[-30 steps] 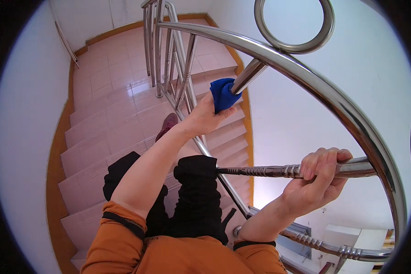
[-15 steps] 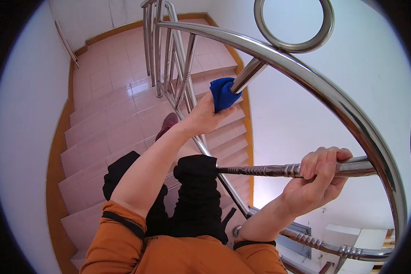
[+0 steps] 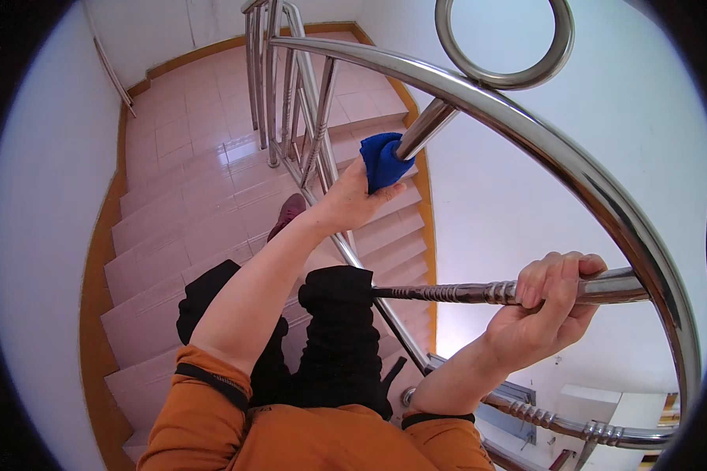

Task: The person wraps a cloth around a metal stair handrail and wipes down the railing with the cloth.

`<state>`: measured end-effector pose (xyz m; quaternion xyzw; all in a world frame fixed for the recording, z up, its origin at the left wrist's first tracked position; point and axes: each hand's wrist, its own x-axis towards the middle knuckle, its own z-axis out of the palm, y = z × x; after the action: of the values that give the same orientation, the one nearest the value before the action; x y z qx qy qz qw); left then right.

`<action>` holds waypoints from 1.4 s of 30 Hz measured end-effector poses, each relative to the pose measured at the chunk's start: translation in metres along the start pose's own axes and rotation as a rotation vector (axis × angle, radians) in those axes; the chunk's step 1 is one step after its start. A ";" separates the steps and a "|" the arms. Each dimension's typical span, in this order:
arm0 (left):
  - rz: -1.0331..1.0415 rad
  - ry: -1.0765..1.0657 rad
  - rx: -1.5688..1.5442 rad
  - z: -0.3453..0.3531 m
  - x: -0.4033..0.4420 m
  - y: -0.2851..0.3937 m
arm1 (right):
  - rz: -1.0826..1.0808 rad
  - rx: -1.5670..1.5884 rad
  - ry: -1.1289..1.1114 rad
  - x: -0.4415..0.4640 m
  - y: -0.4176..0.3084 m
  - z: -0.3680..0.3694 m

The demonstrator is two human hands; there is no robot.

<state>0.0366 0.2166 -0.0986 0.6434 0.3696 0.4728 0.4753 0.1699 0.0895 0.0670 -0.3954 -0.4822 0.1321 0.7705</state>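
Left hand clasped blue cloth, droppable if fingers slackened, round far post, one o'clock; right hand encircled near post, four o'clock.

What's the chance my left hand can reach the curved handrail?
Probably yes: the left hand holds the blue cloth around a post that joins the handrail, and nothing visible blocks the way.
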 end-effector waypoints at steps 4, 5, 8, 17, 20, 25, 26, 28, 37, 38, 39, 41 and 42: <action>-0.051 -0.018 -0.035 0.001 0.001 -0.002 | 0.006 0.023 -0.022 0.001 0.000 -0.001; -0.065 -0.022 -0.051 0.001 0.001 -0.002 | 0.006 0.023 -0.022 0.001 0.001 -0.002; -0.070 -0.026 -0.037 0.001 0.001 -0.006 | 0.002 0.017 -0.025 0.000 0.001 -0.001; -0.070 -0.019 -0.046 0.000 -0.001 0.004 | 0.002 0.032 -0.021 0.001 0.001 -0.001; -0.059 -0.018 -0.041 0.000 0.000 0.002 | 0.001 0.026 -0.023 0.001 0.001 -0.001; -0.041 -0.014 -0.044 0.001 0.001 -0.003 | -0.008 0.020 -0.042 0.000 0.001 -0.003; -0.038 -0.011 -0.069 0.002 0.002 -0.002 | -0.007 0.020 -0.041 0.001 0.002 -0.002; -0.032 -0.009 -0.044 0.001 0.001 0.000 | -0.007 0.011 -0.028 0.001 0.001 -0.001; -0.042 -0.007 0.001 -0.001 -0.001 0.007 | 0.002 0.012 -0.014 0.001 0.001 -0.001; -0.040 -0.008 0.018 -0.001 0.000 0.006 | 0.002 0.012 -0.014 0.001 0.001 -0.001; -0.040 -0.008 0.018 -0.001 0.000 0.004 | -0.001 0.012 -0.015 0.001 0.001 -0.001; -0.003 -0.009 0.005 0.000 0.001 0.000 | -0.004 0.012 -0.016 0.001 0.002 -0.002; -0.003 -0.010 0.005 0.000 0.001 0.000 | -0.003 0.016 -0.013 0.001 0.002 -0.002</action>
<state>0.0370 0.2177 -0.0985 0.6463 0.3693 0.4682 0.4761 0.1725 0.0902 0.0657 -0.3878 -0.4868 0.1375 0.7706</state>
